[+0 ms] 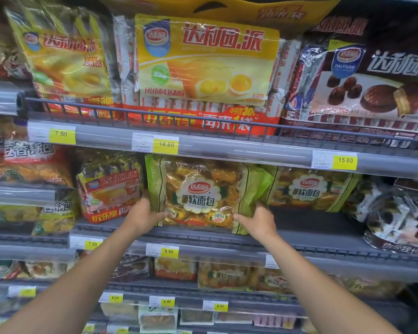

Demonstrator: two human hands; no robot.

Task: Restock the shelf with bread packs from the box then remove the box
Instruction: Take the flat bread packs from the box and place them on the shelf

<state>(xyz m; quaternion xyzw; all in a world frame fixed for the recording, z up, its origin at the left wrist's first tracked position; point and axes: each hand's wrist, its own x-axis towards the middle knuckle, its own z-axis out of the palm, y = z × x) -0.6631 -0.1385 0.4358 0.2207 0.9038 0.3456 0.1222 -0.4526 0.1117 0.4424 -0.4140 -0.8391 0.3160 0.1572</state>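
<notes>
The green bread pack [198, 194] is pinched at both lower corners by left hand [143, 216] and right hand [258, 220]; if released tilted, a topple off the shelf lip [203, 237] is risked.

Green bread pack [200, 196] upright (shelf [311, 239] edge)

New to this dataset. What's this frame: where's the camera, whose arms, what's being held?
No robot: one wide-angle camera is worn on a person's head, looking forward and down, so the two bare arms are the wearer's own. The left hand and right hand grip the lower corners of a green bread pack, upright at the front edge of the grey shelf. A matching pack stands to its right; yellow packs sit on the shelf above. The yellow tag below reads 9.90. The box isn't in view.
</notes>
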